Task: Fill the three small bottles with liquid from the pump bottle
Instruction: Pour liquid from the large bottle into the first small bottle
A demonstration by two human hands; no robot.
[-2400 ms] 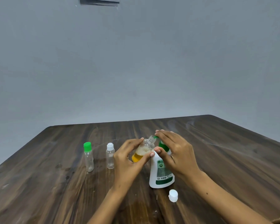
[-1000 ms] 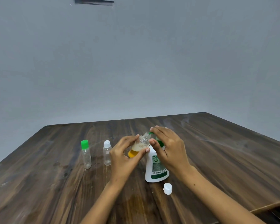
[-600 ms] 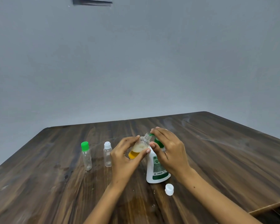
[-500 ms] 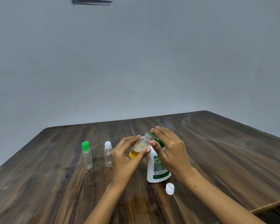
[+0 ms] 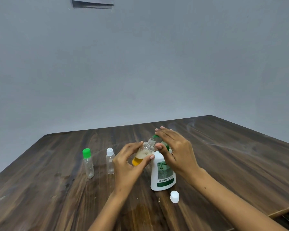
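Note:
My left hand (image 5: 128, 165) grips a small clear bottle (image 5: 143, 155), tilted with its open neck under the green spout of the white pump bottle (image 5: 163, 174). Amber liquid and foam fill the small bottle's lower part. My right hand (image 5: 177, 152) lies over the green pump head with straight fingers, its thumb by the bottle's neck. The small bottle's white cap (image 5: 174, 196) lies on the table in front of the pump bottle. Two capped small bottles stand to the left: a green-capped bottle (image 5: 88, 164) and a white-capped bottle (image 5: 110, 161), both looking empty.
Everything rests on a dark wooden table (image 5: 232, 164) whose right front edge shows at the lower right. A faint wet patch (image 5: 140, 212) marks the wood near me. A plain grey wall stands behind.
My right hand has lifted a little, its fingers straighter over the pump head. The liquid level in the held bottle is slightly higher than at first. The other bottles and cap stay put.

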